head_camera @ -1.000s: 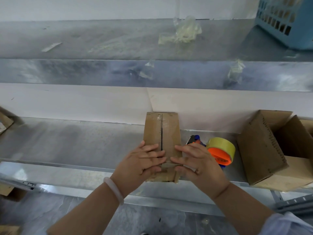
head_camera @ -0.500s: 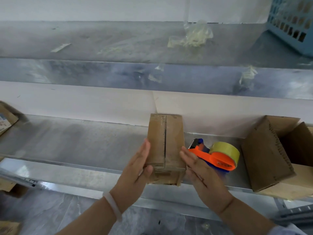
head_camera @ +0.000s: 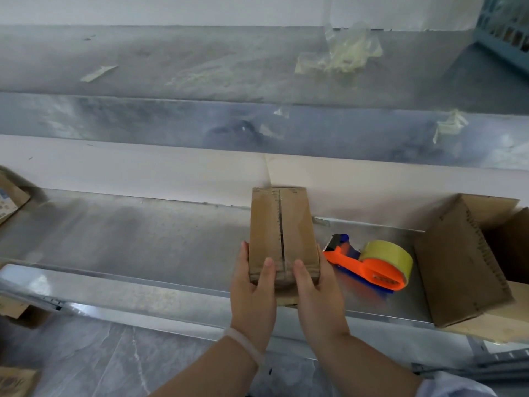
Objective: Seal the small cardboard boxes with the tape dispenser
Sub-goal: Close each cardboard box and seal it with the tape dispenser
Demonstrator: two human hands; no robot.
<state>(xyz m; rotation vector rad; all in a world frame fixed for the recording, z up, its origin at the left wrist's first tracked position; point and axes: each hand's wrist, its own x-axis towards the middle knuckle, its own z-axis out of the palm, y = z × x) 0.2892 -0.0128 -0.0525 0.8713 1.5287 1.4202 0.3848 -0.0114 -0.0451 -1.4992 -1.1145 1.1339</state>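
Observation:
A small brown cardboard box (head_camera: 282,227) sits on the metal shelf (head_camera: 143,247), its top flaps closed with a dark seam down the middle. My left hand (head_camera: 253,290) grips its near left side, thumb on top. My right hand (head_camera: 315,290) grips the near right side, thumb on top as well. An orange and blue tape dispenser (head_camera: 369,266) with a yellowish tape roll lies on the shelf just right of the box, untouched.
A larger open cardboard box (head_camera: 463,262) stands at the right end of the shelf. An upper metal shelf (head_camera: 200,67) carries crumpled tape scraps (head_camera: 343,50) and a blue basket (head_camera: 506,30). More cardboard (head_camera: 11,196) lies far left.
My hands went from pressing flat on the box top, to its sides, to gripping its near end with thumbs on top. The view shifted slightly down and left.

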